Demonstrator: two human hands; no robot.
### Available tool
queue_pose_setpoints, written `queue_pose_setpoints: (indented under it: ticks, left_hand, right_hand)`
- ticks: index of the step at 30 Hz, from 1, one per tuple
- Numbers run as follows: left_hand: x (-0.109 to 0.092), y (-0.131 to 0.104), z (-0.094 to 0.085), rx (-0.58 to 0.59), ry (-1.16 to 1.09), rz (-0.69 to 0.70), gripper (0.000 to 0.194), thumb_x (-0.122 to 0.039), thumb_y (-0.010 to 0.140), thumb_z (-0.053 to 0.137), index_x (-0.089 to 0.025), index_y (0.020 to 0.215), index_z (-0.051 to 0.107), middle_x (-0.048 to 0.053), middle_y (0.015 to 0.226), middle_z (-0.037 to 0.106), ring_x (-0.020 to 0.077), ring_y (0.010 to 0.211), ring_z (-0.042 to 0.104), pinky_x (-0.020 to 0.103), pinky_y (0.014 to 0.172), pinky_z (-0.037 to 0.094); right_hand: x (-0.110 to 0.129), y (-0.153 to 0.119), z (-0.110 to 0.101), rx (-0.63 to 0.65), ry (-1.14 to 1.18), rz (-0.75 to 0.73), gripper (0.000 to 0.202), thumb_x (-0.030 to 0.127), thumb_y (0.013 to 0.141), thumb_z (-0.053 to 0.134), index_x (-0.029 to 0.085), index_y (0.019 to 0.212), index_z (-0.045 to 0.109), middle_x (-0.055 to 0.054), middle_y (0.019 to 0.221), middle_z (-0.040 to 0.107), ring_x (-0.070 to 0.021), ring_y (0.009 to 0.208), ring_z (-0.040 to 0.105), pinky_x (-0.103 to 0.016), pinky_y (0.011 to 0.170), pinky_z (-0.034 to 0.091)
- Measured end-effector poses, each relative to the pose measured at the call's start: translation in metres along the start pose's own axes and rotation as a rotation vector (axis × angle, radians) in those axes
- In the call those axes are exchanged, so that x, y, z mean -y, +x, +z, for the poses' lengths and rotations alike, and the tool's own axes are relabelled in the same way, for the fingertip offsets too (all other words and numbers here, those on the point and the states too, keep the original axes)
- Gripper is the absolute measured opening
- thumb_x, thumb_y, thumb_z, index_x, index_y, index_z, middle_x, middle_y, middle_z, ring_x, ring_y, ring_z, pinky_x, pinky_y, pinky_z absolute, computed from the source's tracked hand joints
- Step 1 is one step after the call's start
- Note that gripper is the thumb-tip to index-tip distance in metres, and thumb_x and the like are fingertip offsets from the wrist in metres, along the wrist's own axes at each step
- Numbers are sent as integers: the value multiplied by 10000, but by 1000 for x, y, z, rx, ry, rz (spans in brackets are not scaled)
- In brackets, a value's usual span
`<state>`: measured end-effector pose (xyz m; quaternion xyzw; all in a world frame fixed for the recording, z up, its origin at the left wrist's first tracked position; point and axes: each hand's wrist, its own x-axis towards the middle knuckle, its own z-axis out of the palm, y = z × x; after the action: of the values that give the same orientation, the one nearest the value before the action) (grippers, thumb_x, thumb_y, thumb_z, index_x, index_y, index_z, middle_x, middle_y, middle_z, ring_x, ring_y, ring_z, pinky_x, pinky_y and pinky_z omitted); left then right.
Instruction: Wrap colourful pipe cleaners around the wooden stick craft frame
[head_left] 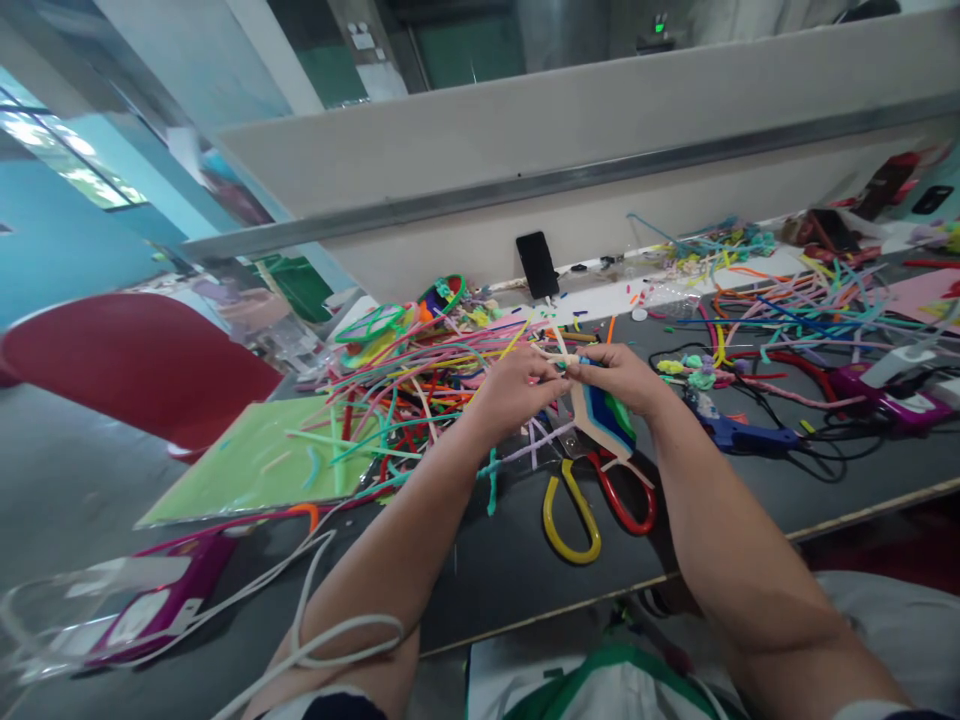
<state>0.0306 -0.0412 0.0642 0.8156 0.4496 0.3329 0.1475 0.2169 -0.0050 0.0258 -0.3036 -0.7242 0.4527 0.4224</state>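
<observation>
Both my hands meet over the middle of the dark table. My right hand (pixel 619 378) is closed on a flat craft piece (pixel 600 420) with bands of cream, blue and green, which looks built from pipe cleaners. The fingers of my left hand (pixel 517 388) pinch a cream pipe cleaner (pixel 559 340) at the top edge of that piece. One end of the strip stands up above my fingers. Just below lie large scissors (pixel 571 520) with one yellow and one red handle, their blades partly hidden under the piece and other strands.
Loose coloured pipe cleaners (pixel 405 400) heap at left, beside a green sheet (pixel 255 460). A phone (pixel 537 265) leans on the white partition (pixel 480 150). At right are a blue glue gun (pixel 750 435) and a purple device (pixel 892 395). A white cable (pixel 307 600) crosses my left forearm.
</observation>
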Motion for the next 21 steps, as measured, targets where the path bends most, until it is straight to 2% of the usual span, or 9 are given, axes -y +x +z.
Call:
queue_pose_setpoints:
  ticks: [2,4,7,11,16,21]
  left_hand:
    - [-3,-1,-13,-69,22,31,172,-290,769,639,-161,660,671,26,733,631,152,746,570,277,719,436]
    - [-5,-2,-21,-210,98,60,121,-270,766,651,-166,713,684,38,802,629,173,831,574,304,780,441]
    - [-9,-3,-21,-351,223,143,50,-219,761,664,-181,765,697,56,926,613,196,956,559,348,873,426]
    - [-9,-3,-13,-327,235,269,65,-201,801,630,-188,810,693,56,917,627,186,940,578,344,866,442]
    - [-6,-4,-11,-285,252,383,71,-200,826,602,-190,844,671,61,929,663,184,936,605,331,855,450]
    - [-4,-6,-7,-255,363,427,118,-180,844,556,-194,948,609,68,916,674,199,906,613,356,853,439]
  right_hand:
    - [3,-2,1,11,14,18,374,513,758,625,141,755,661,17,670,516,-116,647,438,-244,607,323]
    - [5,-3,1,24,34,34,377,519,745,643,143,753,661,16,674,520,-113,642,437,-247,605,322]
    - [6,-4,2,33,58,45,367,510,738,659,143,753,666,16,675,525,-113,639,441,-252,609,325]
    - [4,-3,2,31,68,20,355,496,735,669,142,754,672,15,679,532,-119,652,453,-254,622,329]
    - [3,-3,1,50,55,-18,353,491,745,662,146,811,696,3,715,568,-138,689,480,-266,658,356]
    - [4,-4,1,56,86,-30,330,469,770,645,143,805,685,7,695,543,-128,677,463,-260,655,354]
